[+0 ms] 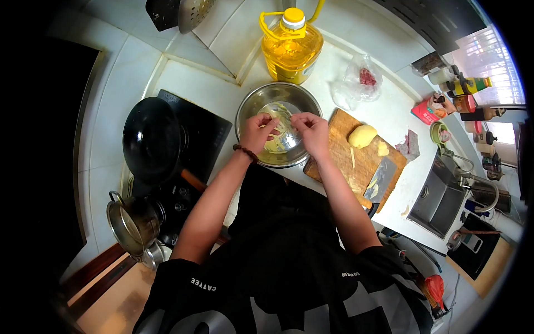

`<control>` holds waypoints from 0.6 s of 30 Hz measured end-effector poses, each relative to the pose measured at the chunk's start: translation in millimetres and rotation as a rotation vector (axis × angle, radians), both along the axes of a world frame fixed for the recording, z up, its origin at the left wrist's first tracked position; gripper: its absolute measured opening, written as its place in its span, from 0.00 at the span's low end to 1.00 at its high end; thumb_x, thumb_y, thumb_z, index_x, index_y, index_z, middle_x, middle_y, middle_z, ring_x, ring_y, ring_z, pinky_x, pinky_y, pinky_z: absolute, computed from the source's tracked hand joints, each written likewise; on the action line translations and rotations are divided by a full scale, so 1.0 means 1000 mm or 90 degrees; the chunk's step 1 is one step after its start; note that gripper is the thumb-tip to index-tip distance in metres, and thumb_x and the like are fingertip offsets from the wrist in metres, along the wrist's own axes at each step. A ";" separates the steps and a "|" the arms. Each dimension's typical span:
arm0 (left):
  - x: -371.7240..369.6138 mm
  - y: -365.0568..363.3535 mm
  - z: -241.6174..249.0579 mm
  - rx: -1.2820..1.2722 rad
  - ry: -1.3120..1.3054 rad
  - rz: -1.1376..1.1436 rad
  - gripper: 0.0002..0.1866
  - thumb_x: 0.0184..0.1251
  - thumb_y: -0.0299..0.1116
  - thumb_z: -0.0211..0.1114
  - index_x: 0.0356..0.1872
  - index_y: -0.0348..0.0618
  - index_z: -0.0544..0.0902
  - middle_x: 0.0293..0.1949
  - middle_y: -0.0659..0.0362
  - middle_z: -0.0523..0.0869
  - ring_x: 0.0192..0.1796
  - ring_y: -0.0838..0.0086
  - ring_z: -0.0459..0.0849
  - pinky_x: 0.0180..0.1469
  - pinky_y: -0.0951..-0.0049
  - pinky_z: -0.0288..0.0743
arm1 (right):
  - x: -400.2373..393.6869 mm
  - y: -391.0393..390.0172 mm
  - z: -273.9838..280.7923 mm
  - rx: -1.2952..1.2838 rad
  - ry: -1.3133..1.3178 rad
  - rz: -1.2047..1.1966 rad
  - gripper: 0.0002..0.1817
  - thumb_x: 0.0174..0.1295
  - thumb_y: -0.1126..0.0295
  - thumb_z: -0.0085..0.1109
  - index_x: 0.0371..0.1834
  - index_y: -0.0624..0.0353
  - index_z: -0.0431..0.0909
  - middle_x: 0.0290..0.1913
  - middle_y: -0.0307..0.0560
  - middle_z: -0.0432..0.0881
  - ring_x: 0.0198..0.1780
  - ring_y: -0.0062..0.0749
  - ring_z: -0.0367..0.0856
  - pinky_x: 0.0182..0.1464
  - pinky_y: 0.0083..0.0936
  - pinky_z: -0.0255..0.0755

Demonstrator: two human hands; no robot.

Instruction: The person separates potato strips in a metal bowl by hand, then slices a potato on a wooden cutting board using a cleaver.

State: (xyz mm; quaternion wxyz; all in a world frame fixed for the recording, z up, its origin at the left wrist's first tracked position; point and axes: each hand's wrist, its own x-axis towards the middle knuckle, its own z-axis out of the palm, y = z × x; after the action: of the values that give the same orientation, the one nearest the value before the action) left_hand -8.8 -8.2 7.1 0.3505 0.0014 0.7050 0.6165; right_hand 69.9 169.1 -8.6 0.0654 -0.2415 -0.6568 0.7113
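Note:
A steel bowl [248,103] stands on the counter in front of me, with pale yellow potato strips [276,146] inside it. Over the bowl's left side is my left hand [258,131], its fingers bent together and a beaded bracelet on the wrist. My right hand [312,132] is over the right side, thumb and fingertips pinched. What lies between the fingertips of either hand is too small to make out. Right of the bowl, a wooden cutting board [342,139] carries a peeled potato [362,136], a smaller potato piece [382,148] and a knife [380,179].
An oil jug [292,50] stands behind the bowl. To the left are a black wok [150,139] on a cooktop [214,125] and a steel pot [133,222]. A plastic bag with red meat [367,77] lies behind the board. A sink [439,192] is at far right.

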 end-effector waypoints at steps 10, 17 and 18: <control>-0.008 -0.005 -0.002 0.019 0.055 -0.137 0.11 0.77 0.33 0.71 0.50 0.36 0.89 0.42 0.59 0.93 0.40 0.75 0.93 0.41 0.77 0.85 | -0.019 -0.005 0.009 -0.071 0.023 0.137 0.10 0.67 0.72 0.73 0.42 0.71 0.91 0.33 0.44 0.91 0.35 0.19 0.83 0.40 0.21 0.77; -0.013 -0.014 0.006 -0.007 -0.049 -0.120 0.12 0.77 0.34 0.71 0.51 0.35 0.89 0.44 0.56 0.93 0.38 0.73 0.94 0.40 0.78 0.86 | -0.022 0.003 0.018 -0.103 -0.032 0.162 0.08 0.68 0.73 0.74 0.39 0.69 0.91 0.33 0.41 0.90 0.35 0.18 0.82 0.41 0.19 0.75; -0.013 -0.014 0.009 -0.007 -0.049 -0.120 0.12 0.77 0.34 0.71 0.51 0.35 0.89 0.44 0.56 0.93 0.38 0.73 0.94 0.40 0.78 0.86 | -0.022 0.003 0.017 -0.103 -0.032 0.161 0.08 0.68 0.73 0.74 0.39 0.69 0.91 0.33 0.41 0.90 0.35 0.18 0.82 0.41 0.19 0.75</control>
State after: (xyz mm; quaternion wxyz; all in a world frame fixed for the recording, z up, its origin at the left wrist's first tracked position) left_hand -21.5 -22.3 15.8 0.4338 0.0423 0.6912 0.5764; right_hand 47.7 172.5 8.8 -0.0610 -0.1787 -0.6240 0.7582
